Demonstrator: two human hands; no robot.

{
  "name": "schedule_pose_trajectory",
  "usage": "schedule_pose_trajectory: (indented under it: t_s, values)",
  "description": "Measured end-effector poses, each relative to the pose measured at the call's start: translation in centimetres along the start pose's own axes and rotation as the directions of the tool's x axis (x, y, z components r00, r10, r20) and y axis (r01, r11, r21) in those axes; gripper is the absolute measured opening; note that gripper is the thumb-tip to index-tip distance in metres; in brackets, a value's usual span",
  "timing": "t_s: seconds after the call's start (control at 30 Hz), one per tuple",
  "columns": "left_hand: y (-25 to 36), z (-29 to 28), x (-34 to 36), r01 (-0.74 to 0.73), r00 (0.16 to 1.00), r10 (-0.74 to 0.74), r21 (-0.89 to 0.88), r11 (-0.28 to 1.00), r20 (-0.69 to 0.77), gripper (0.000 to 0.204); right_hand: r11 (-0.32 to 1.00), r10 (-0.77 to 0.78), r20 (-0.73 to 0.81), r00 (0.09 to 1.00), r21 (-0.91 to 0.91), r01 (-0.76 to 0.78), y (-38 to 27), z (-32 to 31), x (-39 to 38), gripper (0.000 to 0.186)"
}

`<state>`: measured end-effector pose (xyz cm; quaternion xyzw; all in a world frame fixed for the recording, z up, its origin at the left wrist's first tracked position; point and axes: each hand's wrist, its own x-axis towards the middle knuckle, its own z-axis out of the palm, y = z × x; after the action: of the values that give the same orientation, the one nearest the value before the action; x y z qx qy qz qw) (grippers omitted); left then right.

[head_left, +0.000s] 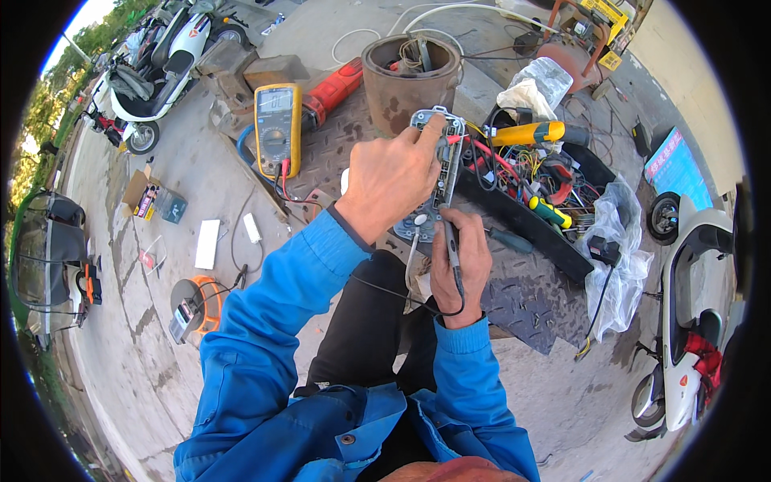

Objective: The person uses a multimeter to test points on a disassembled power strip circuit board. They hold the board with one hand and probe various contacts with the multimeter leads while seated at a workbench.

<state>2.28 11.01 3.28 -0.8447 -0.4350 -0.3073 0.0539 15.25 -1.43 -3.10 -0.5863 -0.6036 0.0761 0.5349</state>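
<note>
My left hand (392,178) grips a long grey circuit board module (444,157) from its left side, with the forefinger stretched up onto its top end. My right hand (459,261) is closed around a thin black probe (452,241) whose tip points up at the module's lower end; a black lead runs from the probe across my wrist. A flat metal strip (412,253) hangs just left of my right hand. Both forearms wear blue sleeves.
A yellow multimeter (277,128) with red and black leads lies on the metal plate at the left. A black tool tray (526,213) holds wires and screwdrivers at the right. A brown pot (409,80) stands behind. Scooters stand at the far left and right.
</note>
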Motion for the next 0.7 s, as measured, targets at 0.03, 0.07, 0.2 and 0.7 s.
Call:
schedule_pose_trajectory:
  t_s: [0.03,0.07,0.2,0.7]
  values:
    - [0.0,0.0,0.0,-0.004,1.0,0.004,0.002,1.0,0.003,0.053,1.0,-0.013,-0.008,1.0,0.002,0.013,0.0,0.0,0.0,0.025]
    - [0.1,0.1,0.0,-0.005,1.0,0.005,0.005,1.0,0.002,0.054,1.0,-0.025,-0.016,1.0,0.003,0.025,0.0,0.0,0.0,0.022]
    - [0.4,0.2,0.0,0.0,1.0,0.0,0.025,1.0,0.012,0.055,0.999,-0.039,-0.022,0.999,0.004,0.039,0.1,0.0,0.1,0.02]
    - [0.1,-1.7,-1.0,0.122,0.992,-0.122,0.019,0.992,0.027,0.042,0.999,-0.041,-0.021,0.999,0.006,0.041,0.1,-0.2,0.0,0.022]
